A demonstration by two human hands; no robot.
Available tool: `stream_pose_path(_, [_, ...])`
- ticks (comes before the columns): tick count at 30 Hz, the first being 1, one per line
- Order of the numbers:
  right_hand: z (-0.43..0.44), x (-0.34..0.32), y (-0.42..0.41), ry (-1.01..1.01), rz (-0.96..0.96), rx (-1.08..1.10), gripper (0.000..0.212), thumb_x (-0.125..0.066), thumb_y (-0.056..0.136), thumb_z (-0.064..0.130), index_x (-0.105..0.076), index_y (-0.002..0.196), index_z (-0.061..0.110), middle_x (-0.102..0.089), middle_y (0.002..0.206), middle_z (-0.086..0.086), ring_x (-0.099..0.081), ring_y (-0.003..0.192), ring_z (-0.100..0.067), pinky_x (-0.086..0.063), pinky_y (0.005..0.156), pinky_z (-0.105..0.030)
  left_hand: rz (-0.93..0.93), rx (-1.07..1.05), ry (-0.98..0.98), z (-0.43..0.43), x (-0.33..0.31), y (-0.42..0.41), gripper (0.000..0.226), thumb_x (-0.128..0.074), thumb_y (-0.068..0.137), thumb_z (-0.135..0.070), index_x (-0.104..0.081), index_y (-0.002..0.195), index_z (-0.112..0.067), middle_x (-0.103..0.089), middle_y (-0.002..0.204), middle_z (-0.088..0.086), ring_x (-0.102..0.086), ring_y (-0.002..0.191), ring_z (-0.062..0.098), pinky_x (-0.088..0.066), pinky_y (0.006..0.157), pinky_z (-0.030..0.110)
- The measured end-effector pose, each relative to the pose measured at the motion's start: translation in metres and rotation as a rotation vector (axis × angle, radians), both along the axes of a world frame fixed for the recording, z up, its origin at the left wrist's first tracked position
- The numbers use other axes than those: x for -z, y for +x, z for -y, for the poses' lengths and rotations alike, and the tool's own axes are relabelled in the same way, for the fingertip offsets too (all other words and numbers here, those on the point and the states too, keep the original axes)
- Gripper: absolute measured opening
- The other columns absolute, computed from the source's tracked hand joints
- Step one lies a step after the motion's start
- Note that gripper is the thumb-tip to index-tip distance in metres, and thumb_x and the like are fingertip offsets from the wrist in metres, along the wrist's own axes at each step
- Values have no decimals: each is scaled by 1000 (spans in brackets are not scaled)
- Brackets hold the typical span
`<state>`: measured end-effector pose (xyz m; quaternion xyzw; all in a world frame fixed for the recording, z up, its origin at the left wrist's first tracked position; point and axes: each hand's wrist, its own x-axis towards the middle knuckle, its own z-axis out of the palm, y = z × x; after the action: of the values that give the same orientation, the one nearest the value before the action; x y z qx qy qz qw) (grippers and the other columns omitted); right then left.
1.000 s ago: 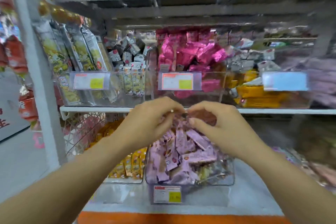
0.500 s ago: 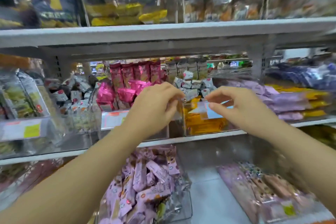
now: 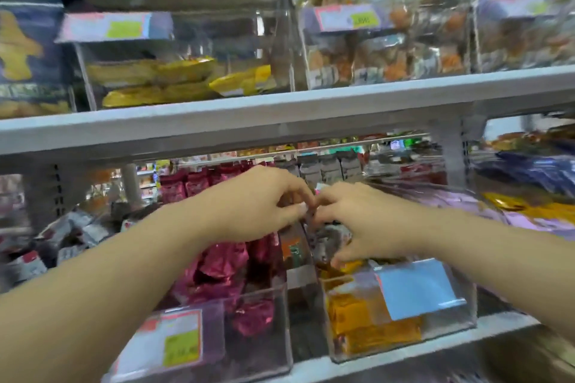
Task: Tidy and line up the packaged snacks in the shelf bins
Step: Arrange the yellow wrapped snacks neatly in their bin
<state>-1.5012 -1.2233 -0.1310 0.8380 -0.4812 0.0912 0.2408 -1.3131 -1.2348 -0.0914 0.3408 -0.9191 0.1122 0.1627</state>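
Observation:
My left hand (image 3: pixel 258 205) and my right hand (image 3: pixel 364 224) meet fingertip to fingertip over the middle shelf. The left hand's curled fingers pinch the top of a brown packet (image 3: pixel 294 253) that stands upright in the gap between two clear bins. The left bin (image 3: pixel 258 295) holds shiny pink packets (image 3: pixel 224 261). The right bin (image 3: pixel 435 320) holds orange packets (image 3: pixel 367 329), with grey-white packets (image 3: pixel 326 236) behind them. My right fingers curl down onto those grey-white packets; blur hides whether they grip one.
The grey upper shelf board (image 3: pixel 280 115) runs close above my hands, carrying bins of yellow packets (image 3: pixel 174 78) and orange cookies (image 3: pixel 389 56). Purple and yellow flat packs (image 3: pixel 529 214) lie to the right. White small packets (image 3: pixel 77 233) fill the left side.
The view has tilted up from the lower bin of purple packets to the middle shelf. My hands, apart half a second ago, have come together over the gap between the pink and orange bins.

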Motion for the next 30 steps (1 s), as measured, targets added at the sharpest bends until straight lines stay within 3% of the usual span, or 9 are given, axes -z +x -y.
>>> stream_pose_path(4, [15, 4, -1, -47, -93, -28, 54, -63, 78, 58, -54, 125, 32, -37, 135, 4, -29, 126, -18, -24, 108, -39, 103, -57, 94, 22, -6, -9, 23, -53, 95, -33, -63, 116, -32, -63, 111, -13, -58, 98, 2, -46, 88, 20])
stream_pose_path(7, [26, 1, -5, -99, -84, -12, 50, -59, 80, 57, -56, 123, 33, -39, 132, 7, -32, 123, -15, -28, 105, -38, 152, -73, 154, 35, -6, -12, 23, -50, 96, -34, -63, 115, -31, -65, 112, -11, -59, 98, 4, -46, 90, 24])
stream_pose_path(12, [37, -22, -29, -61, 227, 84, 33, -65, 77, 45, -65, 105, 28, -56, 102, 11, -50, 92, -8, -49, 80, -33, 162, -56, 183, 44, -5, -11, 25, -48, 97, -37, -66, 112, -27, -66, 108, -11, -61, 97, 6, -49, 90, 29])
stream_pose_path(14, [38, -30, -41, -24, 310, 138, 20, -66, 77, 37, -66, 94, 26, -60, 84, 11, -54, 73, -6, -51, 65, -30, 143, -43, 194, 45, -3, -9, 28, -47, 97, -39, -67, 110, -25, -65, 107, -6, -62, 97, 11, -49, 89, 33])
stream_pose_path(16, [38, -32, -50, 13, 329, 209, 14, -67, 76, 32, -63, 88, 25, -60, 74, 9, -55, 65, -7, -50, 61, -31, 119, -26, 205, 45, 0, -7, 29, -46, 97, -40, -68, 108, -26, -65, 104, -4, -63, 96, 14, -49, 88, 35])
stream_pose_path(21, [38, -26, -49, -95, 41, 402, 19, -60, 81, 37, -47, 77, 24, -55, 84, 5, -56, 77, -17, -44, 59, -29, 88, -32, 193, 45, 5, -4, 30, -45, 97, -41, -68, 108, -25, -60, 104, -9, -61, 95, 10, -48, 90, 34])
stream_pose_path(24, [35, -27, -41, -184, -163, 433, 21, -57, 86, 39, -57, 89, 19, -58, 96, 3, -58, 90, -19, -49, 78, -34, 85, -51, 186, 44, 6, -3, 33, -44, 96, -44, -67, 107, -23, -54, 106, -10, -59, 97, 10, -47, 91, 35])
stream_pose_path(27, [27, -26, -37, -78, -387, 447, 29, -56, 91, 40, -62, 105, 16, -50, 116, -2, -50, 108, -21, -42, 95, -38, 89, -61, 181, 44, 7, -2, 30, -44, 96, -45, -66, 109, -29, -52, 107, -13, -56, 99, 7, -45, 94, 33])
stream_pose_path(30, [15, -27, -41, 18, -484, 479, 32, -58, 88, 43, -65, 107, 18, -44, 130, -2, -42, 118, -22, -33, 102, -43, 84, -59, 180, 44, 8, -3, 30, -43, 96, -45, -65, 109, -29, -51, 106, -15, -55, 99, 6, -44, 95, 33])
